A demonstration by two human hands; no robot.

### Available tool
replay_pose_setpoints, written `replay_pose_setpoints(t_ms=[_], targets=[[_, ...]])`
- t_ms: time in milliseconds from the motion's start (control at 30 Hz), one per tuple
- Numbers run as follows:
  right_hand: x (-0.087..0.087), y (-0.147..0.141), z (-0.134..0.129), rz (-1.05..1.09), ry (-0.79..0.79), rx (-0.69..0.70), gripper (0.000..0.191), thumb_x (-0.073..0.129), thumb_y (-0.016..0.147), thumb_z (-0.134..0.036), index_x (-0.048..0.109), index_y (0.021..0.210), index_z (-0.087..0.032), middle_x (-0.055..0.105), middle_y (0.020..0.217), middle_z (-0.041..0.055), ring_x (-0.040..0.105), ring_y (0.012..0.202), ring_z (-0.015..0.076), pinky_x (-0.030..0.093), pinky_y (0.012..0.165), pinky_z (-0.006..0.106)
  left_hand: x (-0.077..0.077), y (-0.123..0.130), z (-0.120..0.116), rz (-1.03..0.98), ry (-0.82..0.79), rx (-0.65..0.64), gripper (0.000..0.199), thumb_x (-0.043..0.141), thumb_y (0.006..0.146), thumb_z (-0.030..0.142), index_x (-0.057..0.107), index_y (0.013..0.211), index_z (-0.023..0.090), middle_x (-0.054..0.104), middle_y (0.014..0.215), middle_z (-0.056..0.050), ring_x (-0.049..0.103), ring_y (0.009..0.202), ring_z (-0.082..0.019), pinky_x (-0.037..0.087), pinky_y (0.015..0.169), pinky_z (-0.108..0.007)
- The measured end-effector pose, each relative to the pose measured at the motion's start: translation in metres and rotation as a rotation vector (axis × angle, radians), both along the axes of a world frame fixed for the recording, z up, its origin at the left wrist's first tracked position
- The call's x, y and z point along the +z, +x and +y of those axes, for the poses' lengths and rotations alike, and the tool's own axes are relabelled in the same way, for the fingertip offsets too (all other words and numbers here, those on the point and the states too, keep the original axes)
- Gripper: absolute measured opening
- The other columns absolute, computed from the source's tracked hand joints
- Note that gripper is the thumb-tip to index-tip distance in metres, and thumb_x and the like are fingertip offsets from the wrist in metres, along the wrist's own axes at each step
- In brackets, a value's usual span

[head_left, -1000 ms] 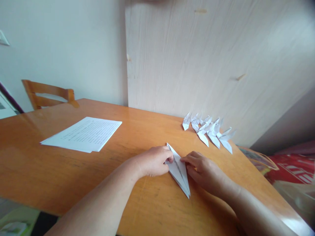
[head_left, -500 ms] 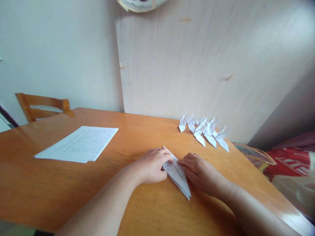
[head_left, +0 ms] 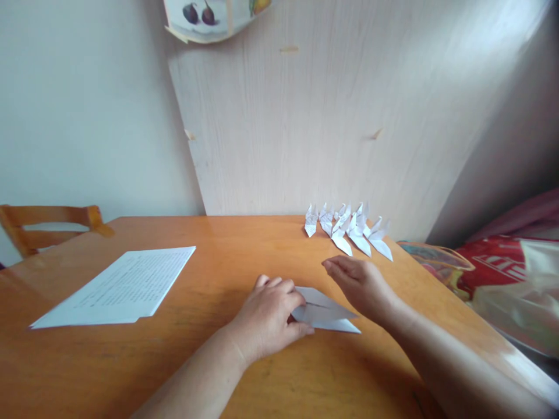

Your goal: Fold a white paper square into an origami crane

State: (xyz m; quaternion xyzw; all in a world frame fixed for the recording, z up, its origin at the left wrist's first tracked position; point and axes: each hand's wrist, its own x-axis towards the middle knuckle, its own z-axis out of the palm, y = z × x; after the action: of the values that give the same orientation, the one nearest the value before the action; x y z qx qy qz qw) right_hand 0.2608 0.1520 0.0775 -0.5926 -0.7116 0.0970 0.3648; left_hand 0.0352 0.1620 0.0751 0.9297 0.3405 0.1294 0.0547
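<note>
My left hand (head_left: 273, 314) grips the left end of a folded white paper (head_left: 325, 311) near the table's middle. The paper's pointed end faces right, and its layers stand slightly apart there. My right hand (head_left: 360, 285) is raised just above and to the right of the paper, apart from it, with its fingers pressed together; whether anything is between them is hidden. Several folded paper birds (head_left: 358, 235) stand in a cluster at the back right of the table.
A stack of printed sheets (head_left: 117, 288) lies on the left of the wooden table (head_left: 227, 238). Behind the far left edge is a wooden chair (head_left: 52, 215). Red and clear plastic bags (head_left: 493, 262) lie beyond the right edge. A wall panel borders the back.
The folded paper has turned so its point faces right, and its layers have parted. My right hand has let go and lifted away. The camera view has shifted.
</note>
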Motion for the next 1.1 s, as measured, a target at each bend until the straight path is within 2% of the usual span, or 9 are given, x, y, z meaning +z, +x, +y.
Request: replay_pose_setpoints(t_ms=[133,267,400,500,567,667,733,833,1100], targets=[[0.001,0.000,-0.002,-0.002,0.067,-0.003,0.027,0.048,0.098,-0.031,0.071,0.088,-0.021,0.068,0.082,0.0019,0.061,0.076,0.0171,0.042,0.066,0.029,-0.003,0.006,-0.003,0.003,0.028,0.015,0.041,0.072,0.079,0.061,0.070,0.100,0.025,0.063,0.094,-0.003,0.058,0.093,-0.024,0.038,0.082,-0.039],[0.003,-0.006,-0.010,-0.207,0.048,0.103,0.022,0.052,0.096,-0.025,0.074,0.096,-0.024,0.070,0.089,0.0040,0.061,0.085,0.0195,0.041,0.076,0.032,-0.004,0.009,-0.006,0.000,0.019,0.045,0.043,0.075,0.076,0.061,0.069,0.096,0.023,0.063,0.094,-0.004,0.058,0.089,-0.024,0.039,0.078,-0.037],[0.009,-0.013,-0.020,-0.492,-0.022,0.153,0.015,0.061,0.091,-0.026,0.075,0.088,-0.026,0.068,0.089,0.0061,0.058,0.093,0.0246,0.036,0.080,0.037,-0.002,0.011,-0.009,-0.004,-0.013,0.066,0.046,0.077,0.074,0.060,0.067,0.100,0.023,0.064,0.095,-0.004,0.057,0.084,-0.023,0.040,0.075,-0.037],[0.011,-0.014,-0.022,-0.575,-0.095,0.143,0.012,0.064,0.087,-0.026,0.076,0.083,-0.025,0.066,0.088,0.0075,0.056,0.092,0.0256,0.034,0.076,0.037,0.000,0.012,-0.011,-0.020,-0.058,0.081,0.048,0.077,0.072,0.062,0.066,0.097,0.022,0.064,0.093,-0.004,0.057,0.081,-0.023,0.040,0.073,-0.036],[0.010,-0.013,-0.021,-0.583,-0.128,0.144,0.012,0.064,0.086,-0.025,0.076,0.086,-0.026,0.065,0.089,0.0078,0.056,0.092,0.0258,0.034,0.076,0.037,0.001,0.012,-0.011,-0.059,-0.085,0.084,0.038,0.073,0.079,0.055,0.065,0.095,0.022,0.064,0.092,-0.004,0.057,0.082,-0.023,0.041,0.073,-0.036],[0.007,-0.012,-0.018,-0.555,-0.166,0.169,0.015,0.063,0.086,-0.023,0.077,0.092,-0.026,0.065,0.091,0.0080,0.056,0.093,0.0253,0.037,0.078,0.036,0.000,0.011,-0.007,-0.142,-0.099,0.083,0.008,0.060,0.092,0.029,0.064,0.092,0.022,0.063,0.093,-0.004,0.058,0.089,-0.022,0.043,0.077,-0.035],[0.006,-0.011,-0.017,-0.531,-0.177,0.181,0.017,0.062,0.087,-0.022,0.077,0.094,-0.025,0.064,0.091,0.0080,0.056,0.092,0.0244,0.038,0.079,0.035,-0.003,0.009,-0.002,-0.180,-0.095,0.075,0.014,0.052,0.093,0.017,0.065,0.094,0.022,0.063,0.095,-0.004,0.057,0.093,-0.021,0.044,0.081,-0.034],[0.004,-0.010,-0.016,-0.512,-0.186,0.198,0.017,0.060,0.087,-0.020,0.077,0.090,-0.023,0.064,0.089,0.0080,0.057,0.090,0.0231,0.041,0.078,0.034,-0.008,0.007,0.003,-0.180,-0.107,0.002,0.025,0.047,0.091,0.009,0.067,0.100,0.022,0.064,0.096,-0.004,0.057,0.096,-0.021,0.045,0.085,-0.034],[0.002,-0.009,-0.016,-0.432,-0.203,0.241,0.022,0.056,0.087,-0.015,0.075,0.094,-0.022,0.064,0.092,0.0067,0.059,0.084,0.0188,0.044,0.075,0.029,-0.011,0.004,0.006,-0.121,-0.134,-0.062,0.025,0.051,0.089,0.009,0.070,0.095,0.023,0.064,0.090,-0.003,0.058,0.091,-0.019,0.045,0.081,-0.031]])
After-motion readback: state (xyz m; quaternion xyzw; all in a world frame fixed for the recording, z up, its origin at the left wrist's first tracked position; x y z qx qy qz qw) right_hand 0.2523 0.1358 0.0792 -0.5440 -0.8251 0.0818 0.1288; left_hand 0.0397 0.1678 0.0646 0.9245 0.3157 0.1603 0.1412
